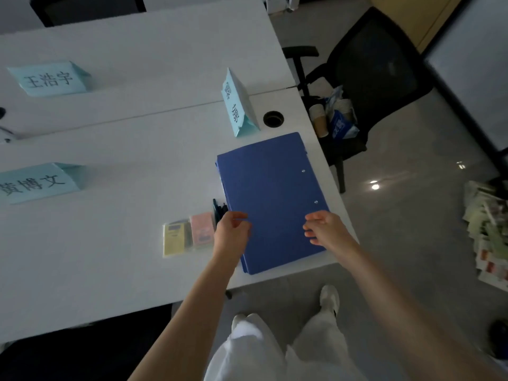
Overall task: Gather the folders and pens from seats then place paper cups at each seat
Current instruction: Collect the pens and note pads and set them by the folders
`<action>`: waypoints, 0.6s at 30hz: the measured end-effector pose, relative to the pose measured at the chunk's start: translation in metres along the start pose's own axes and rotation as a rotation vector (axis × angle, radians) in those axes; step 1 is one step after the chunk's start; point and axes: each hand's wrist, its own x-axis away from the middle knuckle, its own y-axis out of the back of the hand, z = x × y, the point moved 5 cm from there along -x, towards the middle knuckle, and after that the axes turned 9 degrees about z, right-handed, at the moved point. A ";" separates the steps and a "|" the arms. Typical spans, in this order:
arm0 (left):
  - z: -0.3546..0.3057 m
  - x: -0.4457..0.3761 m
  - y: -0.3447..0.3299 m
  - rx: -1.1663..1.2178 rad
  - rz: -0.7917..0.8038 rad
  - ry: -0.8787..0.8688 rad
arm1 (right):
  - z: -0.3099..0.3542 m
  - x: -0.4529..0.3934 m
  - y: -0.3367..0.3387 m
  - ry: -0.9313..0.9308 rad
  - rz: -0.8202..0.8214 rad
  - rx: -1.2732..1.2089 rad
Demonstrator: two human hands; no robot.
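Observation:
A stack of blue folders (270,193) lies on the white table (110,243) near its right edge. Dark pens (219,210) lie bunched just left of the stack. My left hand (232,229) hovers over the stack's near left edge beside the pens, fingers loosely curled and holding nothing. Over the stack's near right edge is my right hand (325,226), fingers relaxed and spread, also holding nothing. Paper cups (320,119) stand stacked on the seat of a black office chair (384,78) beyond the table's right edge.
Three light-blue name cards (239,105) (49,78) (38,182) stand on the table. Yellow and pink sticky-note packs (189,235) lie left of the pens. A cable hole (273,118) sits behind the folders. A blue tissue pack (341,125) is on the chair. Papers (486,229) pile on the floor at right.

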 end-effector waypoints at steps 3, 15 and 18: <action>-0.002 0.004 -0.034 -0.034 0.001 -0.006 | -0.012 -0.008 0.027 0.012 0.014 -0.032; -0.031 -0.005 -0.241 0.093 -0.075 0.100 | -0.014 -0.075 0.202 0.042 0.118 0.098; -0.047 -0.022 -0.256 0.111 -0.093 0.092 | 0.002 -0.100 0.225 0.060 0.136 0.136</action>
